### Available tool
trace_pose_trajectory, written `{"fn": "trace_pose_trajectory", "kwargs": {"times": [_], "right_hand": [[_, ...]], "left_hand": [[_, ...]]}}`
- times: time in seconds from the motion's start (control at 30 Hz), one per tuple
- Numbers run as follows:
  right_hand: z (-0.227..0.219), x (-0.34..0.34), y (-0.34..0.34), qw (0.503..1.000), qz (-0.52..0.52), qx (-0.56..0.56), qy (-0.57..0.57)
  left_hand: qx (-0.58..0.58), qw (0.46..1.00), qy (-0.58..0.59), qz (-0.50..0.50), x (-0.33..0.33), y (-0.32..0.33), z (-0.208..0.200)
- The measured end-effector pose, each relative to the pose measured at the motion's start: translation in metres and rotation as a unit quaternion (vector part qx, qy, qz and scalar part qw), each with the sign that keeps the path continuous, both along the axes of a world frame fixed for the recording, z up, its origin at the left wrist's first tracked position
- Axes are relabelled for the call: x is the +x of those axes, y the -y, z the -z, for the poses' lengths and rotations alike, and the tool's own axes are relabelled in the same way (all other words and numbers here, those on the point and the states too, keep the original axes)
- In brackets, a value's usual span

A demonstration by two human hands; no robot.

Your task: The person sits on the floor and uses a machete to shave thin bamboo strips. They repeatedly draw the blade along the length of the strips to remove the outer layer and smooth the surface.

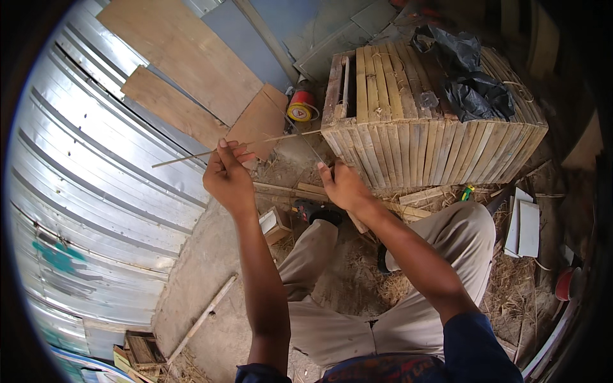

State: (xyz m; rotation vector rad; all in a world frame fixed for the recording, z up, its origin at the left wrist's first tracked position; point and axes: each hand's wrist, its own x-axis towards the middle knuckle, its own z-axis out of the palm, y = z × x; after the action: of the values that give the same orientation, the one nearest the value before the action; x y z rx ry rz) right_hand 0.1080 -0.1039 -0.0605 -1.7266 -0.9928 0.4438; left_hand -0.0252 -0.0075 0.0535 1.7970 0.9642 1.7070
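A long thin bamboo strip [185, 158] runs across the front of me, and my left hand [230, 182] pinches it between thumb and fingers near its middle. Its right end reaches the corner of a slatted bamboo box [440, 150]. My right hand [348, 186] is closed around the lower end of a slim, pale, blade-like tool [314, 150], whose handle is hidden in the fist. The tool points up and left toward the strip; whether they touch I cannot tell.
Black plastic bags [479, 96] lie on the box. Plywood boards [185, 57] lean by the corrugated metal wall [108, 166]. A red and yellow container [301, 107] stands behind. Around my legs are wood strips, a small wooden box [274, 226], a green-handled tool [468, 192] and white panels [523, 226].
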Motion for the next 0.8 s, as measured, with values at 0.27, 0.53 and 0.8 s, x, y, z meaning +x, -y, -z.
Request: {"fn": "trace_pose_trajectory", "kwargs": {"times": [0.27,0.53,0.8], "right_hand": [[0.034,0.018,-0.013,0.996,0.066,-0.027,-0.044],[0.064,0.073,-0.005,0.984,0.118,0.123,-0.043],[0.017,0.104,0.068,0.991,0.053,0.05,-0.111]], "left_hand": [[-0.008,1.0,-0.015,-0.016,-0.009,-0.016,0.006],[0.074,0.997,-0.03,0.023,-0.001,0.008,-0.024],[0.094,0.994,-0.052,0.035,0.008,0.035,-0.049]]}}
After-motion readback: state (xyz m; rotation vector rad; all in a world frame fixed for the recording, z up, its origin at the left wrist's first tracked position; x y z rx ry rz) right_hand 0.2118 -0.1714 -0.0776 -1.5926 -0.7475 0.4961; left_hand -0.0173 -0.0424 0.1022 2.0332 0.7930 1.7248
